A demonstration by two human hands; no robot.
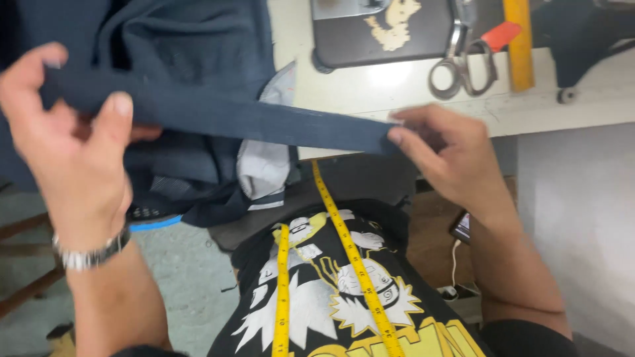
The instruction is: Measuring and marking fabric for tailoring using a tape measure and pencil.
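A long navy fabric strip [251, 119] is stretched between my two hands above my lap. My left hand [66, 145], with a metal watch on the wrist, grips the strip's left end between thumb and fingers. My right hand [443, 149] pinches the right end at the edge of the white table [397, 89]. The strip runs from a larger heap of dark navy cloth [178, 53] that hangs off the table's left side. A yellow tape measure [344, 244] hangs down over my black printed shirt.
Steel scissors [460, 66] with an orange tag lie on the table next to a yellow ruler [519, 43]. A dark sewing machine base [383, 30] stands at the back. A phone [462, 226] with a white cable rests by my right forearm.
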